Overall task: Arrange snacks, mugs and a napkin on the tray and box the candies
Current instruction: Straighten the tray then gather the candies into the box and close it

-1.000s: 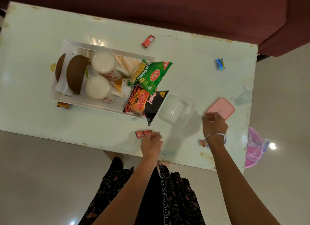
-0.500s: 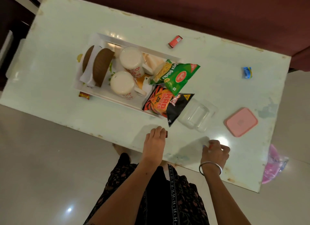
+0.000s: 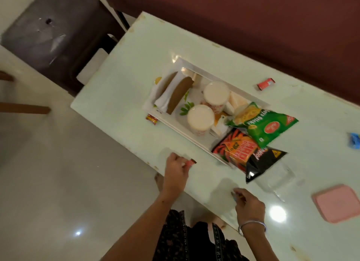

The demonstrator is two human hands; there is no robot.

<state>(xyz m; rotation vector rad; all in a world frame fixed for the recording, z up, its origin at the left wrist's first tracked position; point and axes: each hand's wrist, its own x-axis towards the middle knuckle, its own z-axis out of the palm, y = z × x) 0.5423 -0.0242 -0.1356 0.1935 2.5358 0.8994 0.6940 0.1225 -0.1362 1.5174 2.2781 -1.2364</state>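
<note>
You see a dark stool (image 3: pixel 48 30) on the glossy floor (image 3: pixel 58 182) beside the bench (image 3: pixel 124 85), a maroon sofa (image 3: pixel 253 27) behind.

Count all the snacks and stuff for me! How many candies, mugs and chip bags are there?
Candies: 4, red in the left hand, red at the far edge, blue, one beside the tray
Mugs: 2, and
Chip bags: 2, green and black
Total: 8

The pale table (image 3: pixel 124 97) bears a white tray (image 3: pixel 176 125), pink lid (image 3: pixel 339 203), scattered candies (image 3: pixel 265 83) and, seemingly, a clear box (image 3: pixel 277 178).
</note>
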